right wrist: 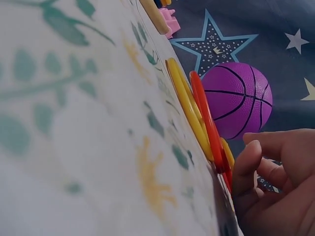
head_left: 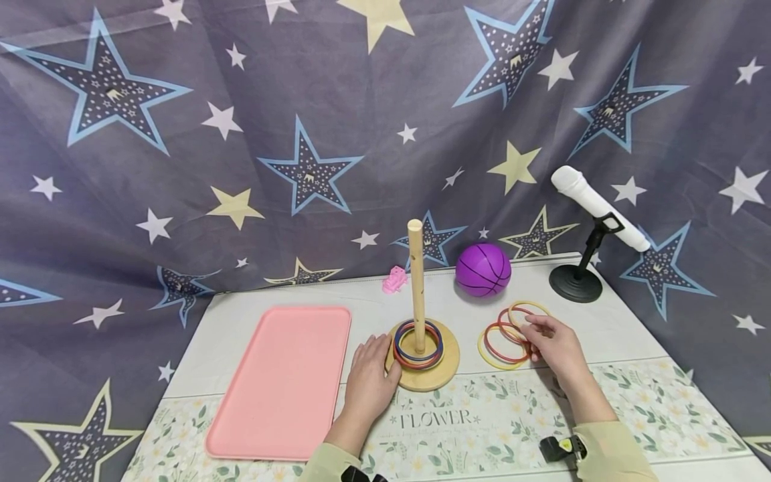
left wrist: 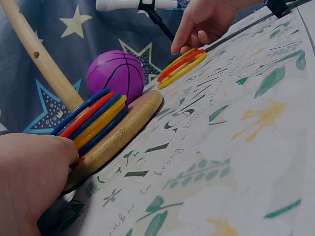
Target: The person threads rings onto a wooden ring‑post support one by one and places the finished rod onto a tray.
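Note:
A wooden ring-toss stand has a round base (head_left: 421, 383) and an upright peg (head_left: 417, 288). Blue, red and yellow rings (left wrist: 91, 120) are stacked around the foot of the peg. My left hand (head_left: 370, 381) rests at the left edge of the base, its thumb against the base and the ring stack. Farther right, several loose red and yellow rings (head_left: 495, 361) lie overlapping on the table. Over their right side hovers my right hand (head_left: 554, 345), fingers loosely bent; in the right wrist view no ring shows between thumb and forefinger.
A pink tray (head_left: 280, 381) lies left of the stand. Behind are a small pink toy (head_left: 395, 280) and a purple basketball (head_left: 483, 270). A white microphone (head_left: 593, 201) on a black stand (head_left: 575, 284) is at the back right. A star-patterned curtain (head_left: 361, 100) hangs behind the table.

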`<move>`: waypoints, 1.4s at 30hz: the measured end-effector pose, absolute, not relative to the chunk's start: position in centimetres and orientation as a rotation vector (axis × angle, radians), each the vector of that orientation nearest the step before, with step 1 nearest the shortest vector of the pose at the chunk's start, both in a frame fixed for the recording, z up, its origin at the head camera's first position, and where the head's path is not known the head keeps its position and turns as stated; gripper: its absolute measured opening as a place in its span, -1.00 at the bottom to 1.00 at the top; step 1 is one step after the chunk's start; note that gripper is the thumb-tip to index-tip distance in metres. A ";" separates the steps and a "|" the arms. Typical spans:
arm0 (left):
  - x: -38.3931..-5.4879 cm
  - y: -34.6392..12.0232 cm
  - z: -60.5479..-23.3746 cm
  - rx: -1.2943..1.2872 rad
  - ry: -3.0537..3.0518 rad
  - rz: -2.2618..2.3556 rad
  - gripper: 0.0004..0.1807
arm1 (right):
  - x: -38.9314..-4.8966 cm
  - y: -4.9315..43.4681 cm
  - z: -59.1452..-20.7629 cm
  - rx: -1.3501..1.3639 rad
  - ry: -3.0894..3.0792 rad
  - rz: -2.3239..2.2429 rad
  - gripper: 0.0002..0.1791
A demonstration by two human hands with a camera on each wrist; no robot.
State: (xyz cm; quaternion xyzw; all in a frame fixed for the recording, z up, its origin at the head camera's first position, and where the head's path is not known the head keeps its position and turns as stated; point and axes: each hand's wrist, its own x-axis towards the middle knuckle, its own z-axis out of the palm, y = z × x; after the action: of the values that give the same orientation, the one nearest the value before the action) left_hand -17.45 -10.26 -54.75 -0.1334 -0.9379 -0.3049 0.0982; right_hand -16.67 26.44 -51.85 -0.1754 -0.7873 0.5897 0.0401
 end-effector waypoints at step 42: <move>-17.4 -10.3 -54.8 -0.408 -2.765 -0.915 -0.38 | -16.7 26.9 -52.9 -0.453 -2.567 1.610 -0.69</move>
State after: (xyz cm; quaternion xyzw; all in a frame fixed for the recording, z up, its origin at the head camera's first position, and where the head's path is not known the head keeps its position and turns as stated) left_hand -17.35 -10.28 -54.78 -0.1380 -0.9355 -0.3096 0.1001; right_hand -16.73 26.92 -52.95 -0.1477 -0.8371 0.5253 0.0389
